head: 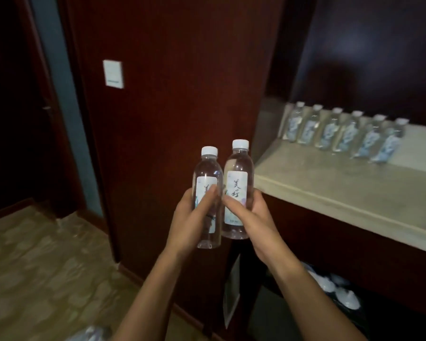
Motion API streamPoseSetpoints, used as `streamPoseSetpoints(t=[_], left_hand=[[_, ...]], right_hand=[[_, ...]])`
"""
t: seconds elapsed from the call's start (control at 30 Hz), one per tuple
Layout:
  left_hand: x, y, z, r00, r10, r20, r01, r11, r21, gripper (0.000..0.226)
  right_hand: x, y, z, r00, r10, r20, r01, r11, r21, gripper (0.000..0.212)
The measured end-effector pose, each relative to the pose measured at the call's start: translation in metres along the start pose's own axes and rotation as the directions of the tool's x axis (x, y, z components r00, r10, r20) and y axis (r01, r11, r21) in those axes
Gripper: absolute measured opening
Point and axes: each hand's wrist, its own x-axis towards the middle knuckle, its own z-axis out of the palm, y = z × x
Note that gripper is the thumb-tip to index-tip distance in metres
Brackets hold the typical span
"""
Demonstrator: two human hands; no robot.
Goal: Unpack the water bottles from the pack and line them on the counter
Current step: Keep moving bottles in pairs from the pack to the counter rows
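Note:
My left hand (191, 221) grips a clear water bottle (207, 173) with a white cap and a pale label. My right hand (253, 222) grips a second, matching bottle (239, 168). Both bottles are upright and side by side, almost touching, in front of a dark red wooden panel, left of the counter. On the pale stone counter (330, 190) at the right, several more bottles (342, 132) stand in a row near the back. At the bottom left edge a bit of clear plastic wrap (91, 334) shows; I cannot tell if it is the pack.
A dark red wooden door or panel (182, 82) with a white switch plate (113, 73) stands straight ahead. Under the counter is a dark open space with white caps of other bottles (337, 289). Patterned carpet (35, 267) covers the floor at the left.

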Motion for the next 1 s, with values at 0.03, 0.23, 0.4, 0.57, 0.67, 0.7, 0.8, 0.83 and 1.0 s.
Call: streamPoseSetpoints(t=[0.03, 0.23, 0.4, 0.57, 0.67, 0.7, 0.8, 0.83, 1.0], left_hand=[[0.001, 0.006, 0.023, 1.0, 0.012, 0.029, -0.012, 1.0, -0.008, 0.038], [0.01, 0.024, 0.184, 0.973, 0.126, 0.193, -0.119, 0.992, -0.046, 0.031], [0.017, 0.014, 0.305, 0.954, 0.147, 0.263, -0.14, 0.989, -0.043, 0.037], [0.028, 0.002, 0.391, 0.931, 0.128, 0.341, -0.124, 0.992, -0.036, 0.039], [0.043, -0.006, 0.428, 0.913, 0.101, 0.394, -0.104, 0.994, -0.012, 0.043], [0.05, -0.01, 0.439, 0.907, 0.09, 0.412, -0.095, 0.995, -0.008, 0.044], [0.076, -0.022, 0.475, 0.884, 0.062, 0.463, -0.078, 0.997, 0.014, 0.061], [0.086, -0.026, 0.486, 0.877, 0.052, 0.477, -0.075, 0.997, 0.028, 0.069], [0.142, -0.048, 0.54, 0.831, 0.032, 0.556, -0.095, 0.992, 0.086, 0.074]], right_hand=[[-0.002, -0.012, -0.022, 0.999, -0.029, -0.039, 0.029, 1.0, -0.001, 0.05], [-0.01, -0.065, -0.179, 0.971, -0.173, -0.165, 0.171, 0.985, -0.027, 0.053], [-0.019, -0.089, -0.304, 0.925, -0.277, -0.261, 0.25, 0.959, -0.133, 0.034], [-0.017, -0.092, -0.389, 0.901, -0.282, -0.331, 0.231, 0.955, -0.185, 0.04], [-0.007, -0.087, -0.429, 0.88, -0.281, -0.384, 0.221, 0.956, -0.194, 0.053], [-0.002, -0.086, -0.44, 0.869, -0.281, -0.407, 0.216, 0.956, -0.198, 0.056], [0.021, -0.078, -0.479, 0.84, -0.272, -0.47, 0.181, 0.956, -0.23, 0.052], [0.029, -0.077, -0.492, 0.833, -0.272, -0.482, 0.171, 0.955, -0.243, 0.049], [0.073, -0.065, -0.543, 0.809, -0.25, -0.531, 0.118, 0.956, -0.27, 0.042]])
